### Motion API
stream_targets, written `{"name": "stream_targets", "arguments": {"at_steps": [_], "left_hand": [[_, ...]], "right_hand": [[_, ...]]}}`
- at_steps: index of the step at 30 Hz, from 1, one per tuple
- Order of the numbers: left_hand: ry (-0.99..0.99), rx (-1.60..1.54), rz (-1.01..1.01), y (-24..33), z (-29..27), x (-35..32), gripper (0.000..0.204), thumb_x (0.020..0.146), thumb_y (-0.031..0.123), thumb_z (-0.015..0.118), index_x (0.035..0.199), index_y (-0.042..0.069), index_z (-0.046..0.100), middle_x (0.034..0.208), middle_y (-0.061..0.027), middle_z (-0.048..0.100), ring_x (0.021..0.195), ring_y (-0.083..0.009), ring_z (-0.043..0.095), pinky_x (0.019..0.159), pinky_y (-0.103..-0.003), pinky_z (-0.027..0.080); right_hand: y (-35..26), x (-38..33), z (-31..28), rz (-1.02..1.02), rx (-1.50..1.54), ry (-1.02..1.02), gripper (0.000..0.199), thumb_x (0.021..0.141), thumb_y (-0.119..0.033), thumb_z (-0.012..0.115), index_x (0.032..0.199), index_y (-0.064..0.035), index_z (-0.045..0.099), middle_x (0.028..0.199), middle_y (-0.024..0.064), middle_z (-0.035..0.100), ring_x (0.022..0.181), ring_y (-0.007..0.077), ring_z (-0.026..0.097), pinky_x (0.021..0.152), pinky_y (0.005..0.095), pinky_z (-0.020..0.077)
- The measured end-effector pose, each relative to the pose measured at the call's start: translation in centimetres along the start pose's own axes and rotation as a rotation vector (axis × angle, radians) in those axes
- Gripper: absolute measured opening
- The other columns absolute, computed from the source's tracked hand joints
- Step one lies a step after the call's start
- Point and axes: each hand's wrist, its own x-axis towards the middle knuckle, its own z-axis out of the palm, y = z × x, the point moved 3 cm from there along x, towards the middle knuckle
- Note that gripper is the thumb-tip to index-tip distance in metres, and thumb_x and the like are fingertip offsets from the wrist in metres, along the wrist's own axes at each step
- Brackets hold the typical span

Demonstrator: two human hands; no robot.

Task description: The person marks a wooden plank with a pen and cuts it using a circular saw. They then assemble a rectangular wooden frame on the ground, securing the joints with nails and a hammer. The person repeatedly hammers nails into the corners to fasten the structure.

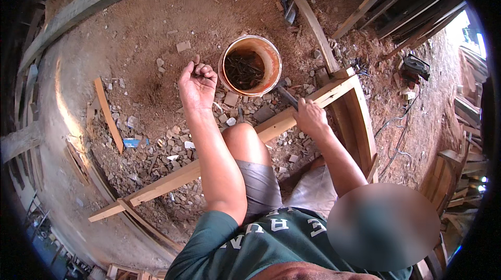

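Note:
My left hand (199,86) is raised just left of the bucket, palm up with fingers curled in. Something small and dark may be among its fingers, but I cannot make it out. My right hand (311,118) grips the dark handle of a hammer (288,96) over the long wooden beam (281,124); its head end points toward the bucket. The round bucket (271,61), orange-stained inside with a pale rim, stands on the ground ahead of me. Many thin, dark, rusty nails (243,70) lie in it.
The beam crosses before me and joins a curved wooden frame (360,118) at right. Rubble (172,149) and a loose wood strip (108,116) lie at left. A dark power tool (415,67) with a cord rests at far right; planks (386,3) lean behind.

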Motion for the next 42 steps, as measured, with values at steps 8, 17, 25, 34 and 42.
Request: {"name": "stream_targets", "arguments": {"at_steps": [8, 17, 25, 34, 42], "left_hand": [[-0.194, -0.093, -0.098, 1.8, -2.0, -3.8, 0.033, 0.109, 0.016, 0.042, 0.119, -0.009, 0.062, 0.092, -0.0118, 0.067, 0.089, -0.0240, 0.064, 0.073, -0.032, 0.056], [-0.347, -0.130, -0.267, -7.0, 2.8, -18.5, 0.048, 0.112, 0.026, 0.027, 0.136, -0.009, 0.048, 0.146, -0.0281, 0.051, 0.143, -0.0468, 0.040, 0.117, -0.059, 0.040], [-0.411, -0.033, -0.359, -12.7, 7.1, -27.5, 0.054, 0.112, 0.030, 0.026, 0.146, -0.009, 0.042, 0.153, -0.0258, 0.045, 0.148, -0.0438, 0.033, 0.122, -0.055, 0.033], [-0.196, 0.128, -0.599, -18.1, 3.4, -28.1, 0.031, 0.102, 0.028, 0.061, 0.094, 0.000, 0.070, 0.081, -0.0107, 0.068, 0.080, -0.0209, 0.064, 0.065, -0.030, 0.049], [0.063, 0.527, -0.619, -15.3, -0.5, -40.8, 0.038, 0.107, 0.032, 0.047, 0.108, 0.004, 0.073, 0.082, -0.0012, 0.069, 0.068, -0.0107, 0.061, 0.057, -0.028, 0.045]], "right_hand": [[2.6, -5.8, -2.7, 0.107, 0.448, 0.053, 0.040, 0.096, -0.030, 0.060, 0.119, 0.0019, 0.058, 0.107, 0.0309, 0.069, 0.107, 0.0447, 0.067, 0.092, 0.0544, 0.0503], [13.4, -25.0, 5.5, 0.044, 1.038, 0.240, 0.027, 0.088, -0.013, 0.065, 0.111, -0.0006, 0.057, 0.080, 0.0098, 0.057, 0.080, 0.0204, 0.059, 0.075, 0.0366, 0.0486], [15.0, -32.8, 13.0, 0.221, 1.328, 0.293, 0.004, 0.085, -0.009, 0.059, 0.085, -0.0058, 0.057, 0.068, -0.0018, 0.051, 0.058, 0.0074, 0.047, 0.052, 0.0291, 0.0408], [11.6, -29.5, -2.4, -0.026, 1.452, 0.363, 0.012, 0.100, -0.018, 0.063, 0.097, -0.0081, 0.059, 0.068, -0.0074, 0.049, 0.053, 0.0024, 0.044, 0.046, 0.0218, 0.0355], [5.5, -39.2, -4.8, -0.024, 1.145, 0.153, 0.025, 0.103, -0.031, 0.057, 0.086, -0.0129, 0.053, 0.055, -0.0014, 0.045, 0.040, 0.0088, 0.040, 0.039, 0.0252, 0.0323]]}}
